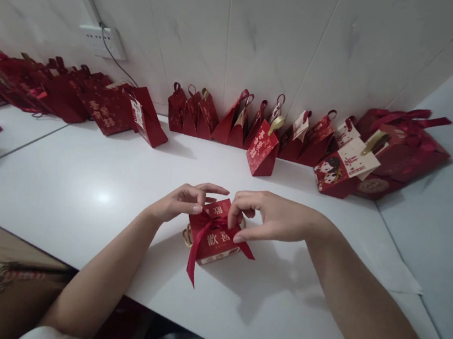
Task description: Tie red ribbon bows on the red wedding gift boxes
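A small red gift box (pixel 217 240) with gold characters sits on the white table in front of me. A dark red ribbon (pixel 199 244) is tied across its top in a bow, with two tails hanging over the near side. My left hand (pixel 182 201) pinches the bow's left side between thumb and index finger, its other fingers stretched over the box's far edge. On the right side, the curled fingers and thumb of my right hand (pixel 266 216) close round the ribbon there. Gold cord (pixel 187 236) shows at the box's left side.
Several red gift boxes (pixel 228 122) with loop handles line the tiled wall. One box (pixel 262 149) stands forward of that row. More red boxes (pixel 69 96) crowd the left, below a power socket (pixel 103 41). An open cardboard box (pixel 14 286) is at the lower left.
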`<action>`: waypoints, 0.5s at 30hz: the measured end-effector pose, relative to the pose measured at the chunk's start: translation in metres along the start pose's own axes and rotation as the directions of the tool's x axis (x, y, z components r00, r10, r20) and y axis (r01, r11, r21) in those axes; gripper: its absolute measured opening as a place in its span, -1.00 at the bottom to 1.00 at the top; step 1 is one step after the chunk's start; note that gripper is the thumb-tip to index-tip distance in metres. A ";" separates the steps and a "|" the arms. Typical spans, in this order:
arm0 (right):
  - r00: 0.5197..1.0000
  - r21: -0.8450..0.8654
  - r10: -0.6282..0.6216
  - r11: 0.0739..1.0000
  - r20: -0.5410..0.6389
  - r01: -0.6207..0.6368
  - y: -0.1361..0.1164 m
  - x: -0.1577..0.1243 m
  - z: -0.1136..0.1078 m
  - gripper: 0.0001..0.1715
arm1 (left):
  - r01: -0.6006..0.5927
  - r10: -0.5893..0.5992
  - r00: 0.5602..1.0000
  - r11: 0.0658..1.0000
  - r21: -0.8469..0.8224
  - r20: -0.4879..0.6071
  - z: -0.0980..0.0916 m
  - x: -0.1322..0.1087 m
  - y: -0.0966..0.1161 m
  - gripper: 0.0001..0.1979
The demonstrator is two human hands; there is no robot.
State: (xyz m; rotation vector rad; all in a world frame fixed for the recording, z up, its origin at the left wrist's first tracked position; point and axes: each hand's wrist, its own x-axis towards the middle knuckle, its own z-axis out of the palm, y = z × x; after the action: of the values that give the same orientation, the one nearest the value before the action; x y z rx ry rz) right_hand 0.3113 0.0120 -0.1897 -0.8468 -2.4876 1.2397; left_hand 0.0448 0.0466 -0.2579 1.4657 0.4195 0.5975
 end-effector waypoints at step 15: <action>0.988 0.022 0.121 0.993 -0.100 -0.120 0.000 0.014 0.027 -0.81 | 0.058 -0.057 0.998 0.997 0.045 -0.024 0.001 0.003 -0.006 -0.72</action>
State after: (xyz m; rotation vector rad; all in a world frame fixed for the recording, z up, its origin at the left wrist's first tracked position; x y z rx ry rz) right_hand 0.2881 0.0026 -0.2063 -1.0427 -2.3752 1.2202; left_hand 0.0483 0.0480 -0.2636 1.4865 0.4947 0.5624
